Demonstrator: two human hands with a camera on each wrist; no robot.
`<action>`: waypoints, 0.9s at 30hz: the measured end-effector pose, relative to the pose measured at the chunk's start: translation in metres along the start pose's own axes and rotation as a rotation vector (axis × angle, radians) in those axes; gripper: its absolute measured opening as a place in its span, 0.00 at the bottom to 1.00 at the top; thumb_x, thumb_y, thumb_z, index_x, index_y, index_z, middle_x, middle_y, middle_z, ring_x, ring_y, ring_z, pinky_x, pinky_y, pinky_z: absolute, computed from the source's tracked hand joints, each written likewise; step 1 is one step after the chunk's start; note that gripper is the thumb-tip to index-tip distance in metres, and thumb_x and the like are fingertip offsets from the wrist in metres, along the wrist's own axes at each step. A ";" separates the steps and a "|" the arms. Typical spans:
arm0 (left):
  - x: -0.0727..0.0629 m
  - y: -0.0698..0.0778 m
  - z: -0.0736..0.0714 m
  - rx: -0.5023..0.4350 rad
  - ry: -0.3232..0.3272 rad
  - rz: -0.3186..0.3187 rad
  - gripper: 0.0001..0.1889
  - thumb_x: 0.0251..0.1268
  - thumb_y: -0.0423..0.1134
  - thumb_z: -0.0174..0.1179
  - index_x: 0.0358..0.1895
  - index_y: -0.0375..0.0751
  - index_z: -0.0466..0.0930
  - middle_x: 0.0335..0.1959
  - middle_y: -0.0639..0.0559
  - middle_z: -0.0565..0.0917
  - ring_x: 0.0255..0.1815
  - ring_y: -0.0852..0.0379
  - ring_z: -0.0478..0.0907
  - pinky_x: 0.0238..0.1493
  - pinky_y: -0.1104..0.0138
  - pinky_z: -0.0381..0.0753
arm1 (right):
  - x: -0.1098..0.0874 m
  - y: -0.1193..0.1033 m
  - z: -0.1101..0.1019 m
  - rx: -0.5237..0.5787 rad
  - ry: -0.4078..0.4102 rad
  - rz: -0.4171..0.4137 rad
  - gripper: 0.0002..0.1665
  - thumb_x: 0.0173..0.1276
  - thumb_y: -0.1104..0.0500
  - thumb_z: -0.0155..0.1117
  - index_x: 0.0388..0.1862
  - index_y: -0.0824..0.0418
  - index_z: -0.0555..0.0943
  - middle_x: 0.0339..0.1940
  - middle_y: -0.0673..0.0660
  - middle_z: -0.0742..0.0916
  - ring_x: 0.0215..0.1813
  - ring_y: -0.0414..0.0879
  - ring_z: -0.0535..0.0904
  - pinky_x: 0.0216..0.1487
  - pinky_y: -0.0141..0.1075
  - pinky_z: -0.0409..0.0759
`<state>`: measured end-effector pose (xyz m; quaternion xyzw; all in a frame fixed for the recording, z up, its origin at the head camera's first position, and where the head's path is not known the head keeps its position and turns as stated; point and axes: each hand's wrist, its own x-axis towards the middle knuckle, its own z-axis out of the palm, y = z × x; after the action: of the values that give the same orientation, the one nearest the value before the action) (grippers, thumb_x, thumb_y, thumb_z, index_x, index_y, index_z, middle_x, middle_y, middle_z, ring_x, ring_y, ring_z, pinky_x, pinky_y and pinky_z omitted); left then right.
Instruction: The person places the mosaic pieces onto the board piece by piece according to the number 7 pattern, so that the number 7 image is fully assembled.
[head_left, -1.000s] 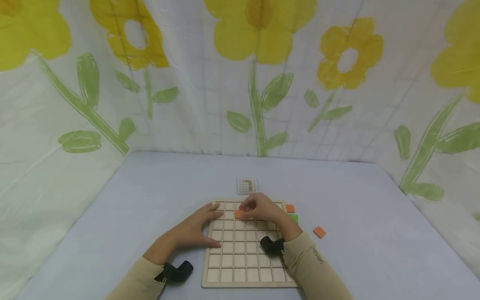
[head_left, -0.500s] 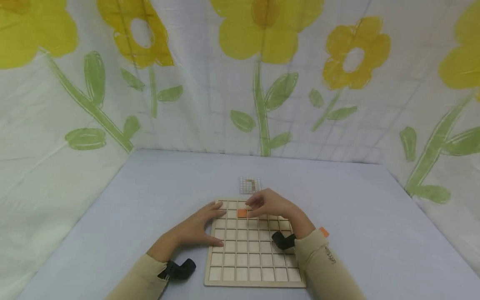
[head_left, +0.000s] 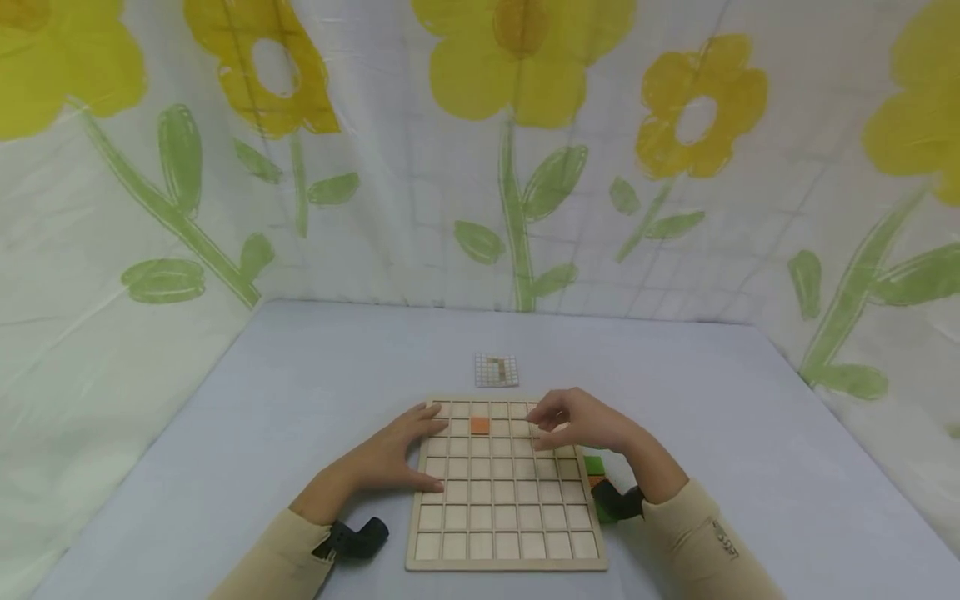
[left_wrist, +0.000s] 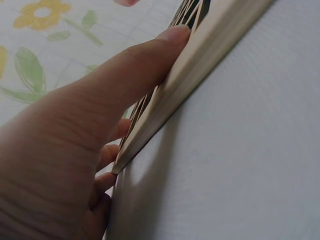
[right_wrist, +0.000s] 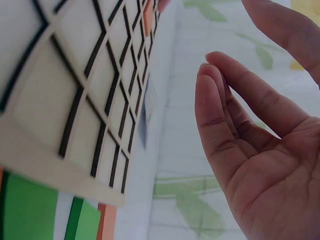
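Observation:
A wooden grid board (head_left: 480,564) lies flat with one orange square tile (head_left: 480,426) in a cell of its second row from the far side. My left hand (head_left: 390,454) rests on the board's left edge, thumb and fingers spread apart. In the left wrist view the thumb (left_wrist: 145,57) lies along the rim of the frame. My right hand (head_left: 588,421) hovers over the far right part of the board, fingers loosely bent and holding nothing. The right wrist view shows its palm with a gap between thumb and fingers.
Beyond the board lies a small card (head_left: 496,370) printed with a grid pattern. Several green and orange tiles sit along the board's right edge, among them a green tile (head_left: 595,465), partly hidden by the right wrist camera (head_left: 618,500). A flower-patterned curtain (head_left: 360,250) stands behind the table.
The right hand has let go of the orange tile and moved to the right, leaving the tile in its cell. The left hand has stayed on the board's edge.

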<state>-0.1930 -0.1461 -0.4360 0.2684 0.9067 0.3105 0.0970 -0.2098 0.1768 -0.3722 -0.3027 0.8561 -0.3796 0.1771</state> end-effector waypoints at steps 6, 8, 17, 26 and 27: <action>-0.001 -0.001 0.001 -0.005 0.001 0.004 0.48 0.39 0.63 0.70 0.66 0.45 0.66 0.74 0.46 0.55 0.76 0.41 0.45 0.72 0.44 0.51 | -0.023 0.002 0.002 -0.003 -0.011 0.035 0.24 0.58 0.54 0.69 0.50 0.66 0.80 0.47 0.61 0.82 0.48 0.50 0.79 0.50 0.35 0.80; -0.001 -0.001 0.001 -0.003 0.000 0.006 0.48 0.39 0.63 0.70 0.66 0.45 0.66 0.74 0.47 0.55 0.76 0.41 0.45 0.72 0.44 0.51 | -0.031 0.003 0.002 0.006 -0.009 0.038 0.24 0.58 0.54 0.69 0.50 0.66 0.80 0.47 0.61 0.82 0.47 0.51 0.79 0.50 0.35 0.80; -0.001 0.001 -0.001 -0.003 0.003 0.014 0.48 0.39 0.63 0.70 0.67 0.45 0.65 0.74 0.46 0.55 0.76 0.41 0.45 0.72 0.44 0.51 | -0.062 0.012 0.002 0.004 0.006 0.049 0.22 0.56 0.54 0.70 0.47 0.65 0.81 0.45 0.59 0.83 0.43 0.43 0.79 0.46 0.30 0.80; 0.000 0.001 -0.001 0.008 0.006 0.009 0.48 0.39 0.63 0.70 0.67 0.45 0.65 0.74 0.46 0.55 0.76 0.41 0.46 0.72 0.44 0.52 | -0.088 0.024 0.005 0.050 0.002 0.052 0.23 0.55 0.54 0.71 0.48 0.63 0.81 0.43 0.55 0.83 0.43 0.37 0.79 0.44 0.30 0.81; 0.000 0.001 -0.001 0.010 0.007 0.008 0.48 0.39 0.63 0.69 0.67 0.45 0.65 0.74 0.46 0.55 0.76 0.41 0.46 0.72 0.44 0.52 | -0.090 0.025 0.006 0.054 0.005 0.058 0.23 0.55 0.54 0.71 0.48 0.63 0.81 0.43 0.55 0.83 0.42 0.37 0.79 0.44 0.30 0.81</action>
<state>-0.1928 -0.1457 -0.4346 0.2712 0.9076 0.3072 0.0911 -0.1485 0.2457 -0.3882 -0.2721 0.8544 -0.3978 0.1940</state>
